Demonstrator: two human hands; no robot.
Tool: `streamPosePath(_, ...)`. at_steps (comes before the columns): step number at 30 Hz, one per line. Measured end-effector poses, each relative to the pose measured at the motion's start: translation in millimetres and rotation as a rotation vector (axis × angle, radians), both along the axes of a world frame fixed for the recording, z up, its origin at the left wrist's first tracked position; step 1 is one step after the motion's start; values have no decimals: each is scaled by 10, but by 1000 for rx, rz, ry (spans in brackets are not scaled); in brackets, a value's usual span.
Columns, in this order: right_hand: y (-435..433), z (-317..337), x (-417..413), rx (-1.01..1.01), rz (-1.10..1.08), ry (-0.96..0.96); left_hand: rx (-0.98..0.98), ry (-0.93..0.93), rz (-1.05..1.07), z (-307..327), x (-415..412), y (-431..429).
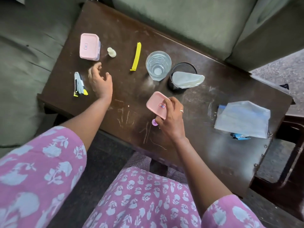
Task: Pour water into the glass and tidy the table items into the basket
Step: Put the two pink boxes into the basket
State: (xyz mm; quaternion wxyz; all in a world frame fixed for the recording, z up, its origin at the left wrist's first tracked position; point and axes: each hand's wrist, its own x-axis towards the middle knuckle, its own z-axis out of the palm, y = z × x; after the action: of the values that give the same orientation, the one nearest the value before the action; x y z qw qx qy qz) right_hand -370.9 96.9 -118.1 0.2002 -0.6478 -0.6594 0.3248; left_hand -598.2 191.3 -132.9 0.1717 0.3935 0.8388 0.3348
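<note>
Hands: right hand (171, 119) grips the small pink plastic box (155, 102) across its edges, likely light, stiff, slippery; left hand (100, 79) is loosely spread, empty.

Looked steeply down from head-worn wide-angle cam, close over scratched dark-brown wooden table (125, 30); faced fwd toward grey-green cushioned sofa (181, 18); pink floral-print lap (148, 195) at btm edge.

purple object (154, 122): mostly hidden under right hand (171, 119), kind unclear
pink lid (156, 104) label: part-covered by right hand, unreadable
blue item (240, 137): largely under plastic bag (243, 119)
left hand (100, 79) fingers (98, 65): motion-blurred
black basket (177, 89) inside: blocked by white piece (185, 79)
</note>
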Motion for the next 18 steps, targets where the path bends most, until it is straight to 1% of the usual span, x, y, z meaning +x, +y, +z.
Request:
streamPosePath(4, 139, 17, -217, 32, 76, -16, -186, 133, 52, -82, -313, 323)
streamPosePath(6, 196, 6, -292, 28, 88, -23, -260, 118, 95, -115, -444, 474)
streamPosePath(8, 240, -6, -348, 22, 98, -26, -299, 54, 94, -154, -550, 596)
streamPosePath(10, 273, -20, -388, 20, 102, -33, -329, 28, 71, -188, -621, 687)
streamPosePath(15, 301, -88, -418, 9, 100, -32, -392, 79, 16, -281, -735, 795)
streamPosePath(18, 300, -112, -404, 1, 99, -36, -432, 146, -16, -314, -759, 817)
